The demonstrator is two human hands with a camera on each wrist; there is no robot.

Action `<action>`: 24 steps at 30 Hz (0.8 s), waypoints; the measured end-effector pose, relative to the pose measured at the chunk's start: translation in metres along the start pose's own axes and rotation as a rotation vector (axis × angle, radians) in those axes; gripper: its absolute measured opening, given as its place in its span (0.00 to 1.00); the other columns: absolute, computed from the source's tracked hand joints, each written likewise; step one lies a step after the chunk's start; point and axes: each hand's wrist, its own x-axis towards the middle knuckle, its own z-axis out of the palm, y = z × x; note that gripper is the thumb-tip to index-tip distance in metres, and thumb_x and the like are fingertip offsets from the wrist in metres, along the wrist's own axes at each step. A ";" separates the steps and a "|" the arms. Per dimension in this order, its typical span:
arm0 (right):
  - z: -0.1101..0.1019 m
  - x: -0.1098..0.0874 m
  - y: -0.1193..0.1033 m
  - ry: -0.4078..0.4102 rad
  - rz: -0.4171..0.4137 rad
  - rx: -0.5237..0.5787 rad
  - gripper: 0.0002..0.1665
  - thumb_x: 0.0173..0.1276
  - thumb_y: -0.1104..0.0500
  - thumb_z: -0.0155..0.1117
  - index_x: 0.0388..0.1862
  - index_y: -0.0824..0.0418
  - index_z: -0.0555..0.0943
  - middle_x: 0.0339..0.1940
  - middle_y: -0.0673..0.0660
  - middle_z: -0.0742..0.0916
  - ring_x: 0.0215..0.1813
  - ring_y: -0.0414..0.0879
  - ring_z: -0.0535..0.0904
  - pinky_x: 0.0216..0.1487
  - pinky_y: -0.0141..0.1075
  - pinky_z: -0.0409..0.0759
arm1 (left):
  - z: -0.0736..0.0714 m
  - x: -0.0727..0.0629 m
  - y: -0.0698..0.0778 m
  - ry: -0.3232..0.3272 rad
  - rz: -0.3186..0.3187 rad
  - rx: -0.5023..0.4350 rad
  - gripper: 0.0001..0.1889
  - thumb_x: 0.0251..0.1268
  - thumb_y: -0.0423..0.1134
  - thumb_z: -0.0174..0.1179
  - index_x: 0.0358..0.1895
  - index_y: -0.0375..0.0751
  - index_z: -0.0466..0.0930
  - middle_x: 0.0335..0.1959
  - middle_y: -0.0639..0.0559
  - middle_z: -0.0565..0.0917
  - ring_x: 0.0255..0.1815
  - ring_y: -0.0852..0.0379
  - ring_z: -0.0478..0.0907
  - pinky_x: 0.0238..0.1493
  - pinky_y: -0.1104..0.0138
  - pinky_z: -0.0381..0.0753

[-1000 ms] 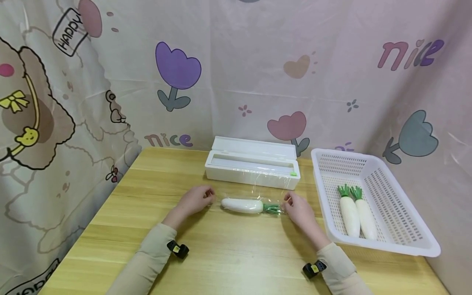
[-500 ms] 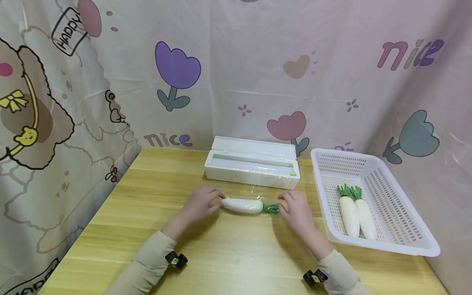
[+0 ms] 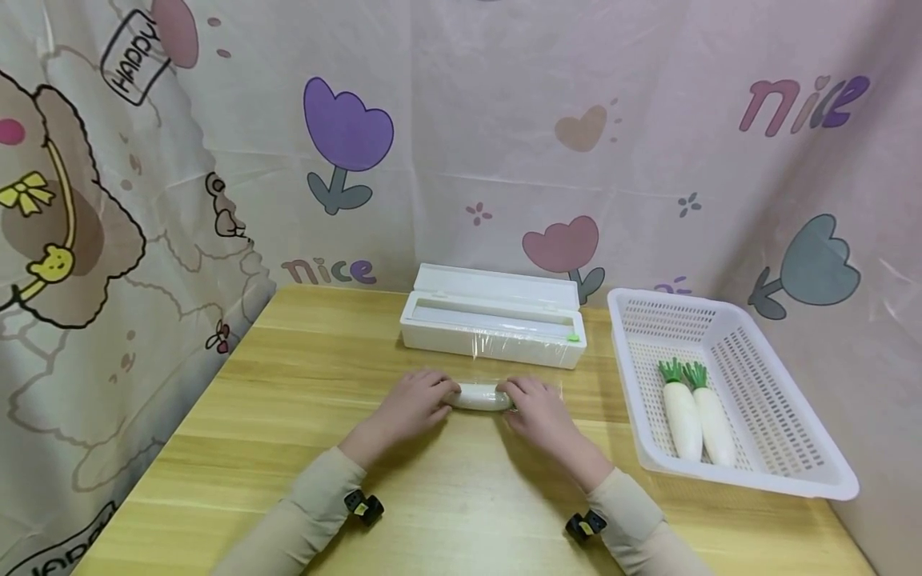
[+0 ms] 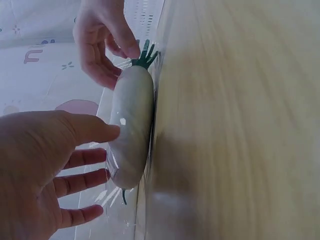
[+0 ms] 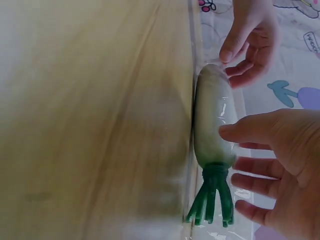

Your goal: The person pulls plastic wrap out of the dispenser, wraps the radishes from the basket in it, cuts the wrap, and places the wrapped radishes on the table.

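Both left hand (image 3: pixel 413 406) and right hand (image 3: pixel 542 412) clasp the wrapped radish (image 3: pixel 479 398), probably stiff but slippery; grip near both ends.

Glossy plastic film (image 4: pixel 115 200), smooth radish (image 3: pixel 479 398)

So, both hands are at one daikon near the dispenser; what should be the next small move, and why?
I would probably roll this daikon slightly toward the open cling film dispenser: the left hand is at its root end, the right hand near its leafy end, and clear film shows over it and on the dispenser's front, so more seems available to wind.
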 end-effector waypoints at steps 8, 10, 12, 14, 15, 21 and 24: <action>0.004 0.010 0.002 -0.093 0.106 -0.006 0.30 0.54 0.59 0.75 0.56 0.56 0.76 0.54 0.58 0.84 0.55 0.57 0.80 0.53 0.53 0.74 | 0.004 0.015 -0.003 0.007 -0.047 0.001 0.19 0.60 0.38 0.65 0.55 0.46 0.78 0.55 0.48 0.81 0.59 0.46 0.76 0.62 0.49 0.74; 0.004 0.013 0.003 -0.105 0.115 -0.015 0.30 0.54 0.59 0.75 0.57 0.57 0.76 0.54 0.58 0.84 0.55 0.57 0.80 0.52 0.53 0.74 | 0.005 0.019 -0.004 -0.006 -0.060 0.014 0.19 0.60 0.38 0.65 0.56 0.46 0.78 0.56 0.48 0.81 0.59 0.46 0.77 0.61 0.49 0.75; 0.005 0.015 0.003 -0.119 0.124 -0.022 0.31 0.55 0.58 0.75 0.58 0.57 0.76 0.54 0.58 0.84 0.56 0.56 0.80 0.52 0.53 0.74 | 0.005 0.023 -0.004 -0.024 -0.075 0.021 0.20 0.60 0.39 0.65 0.56 0.46 0.77 0.56 0.48 0.81 0.59 0.46 0.76 0.60 0.49 0.75; 0.006 0.017 0.004 -0.128 0.131 -0.035 0.30 0.56 0.57 0.75 0.57 0.58 0.75 0.54 0.59 0.84 0.56 0.57 0.80 0.52 0.54 0.74 | 0.006 0.027 -0.004 -0.050 -0.090 0.045 0.21 0.61 0.40 0.65 0.58 0.47 0.76 0.57 0.49 0.81 0.59 0.47 0.76 0.59 0.50 0.76; 0.006 0.018 0.004 -0.133 0.134 -0.038 0.30 0.56 0.56 0.75 0.58 0.58 0.75 0.54 0.59 0.84 0.56 0.57 0.80 0.52 0.54 0.74 | 0.006 0.029 -0.004 -0.058 -0.096 0.052 0.21 0.61 0.41 0.65 0.58 0.47 0.76 0.56 0.49 0.80 0.59 0.47 0.76 0.59 0.50 0.76; 0.006 0.022 0.005 -0.141 0.152 -0.034 0.32 0.57 0.54 0.75 0.60 0.61 0.75 0.55 0.61 0.80 0.57 0.57 0.75 0.51 0.55 0.75 | 0.007 0.037 -0.005 -0.111 -0.127 0.084 0.21 0.64 0.43 0.63 0.60 0.47 0.74 0.57 0.48 0.80 0.59 0.47 0.75 0.60 0.50 0.75; 0.007 0.026 0.005 -0.141 0.158 -0.029 0.34 0.56 0.55 0.75 0.61 0.63 0.74 0.54 0.62 0.76 0.57 0.57 0.71 0.49 0.56 0.75 | 0.007 0.040 -0.005 -0.140 -0.150 0.078 0.22 0.65 0.44 0.62 0.61 0.46 0.73 0.58 0.47 0.79 0.61 0.46 0.75 0.61 0.48 0.74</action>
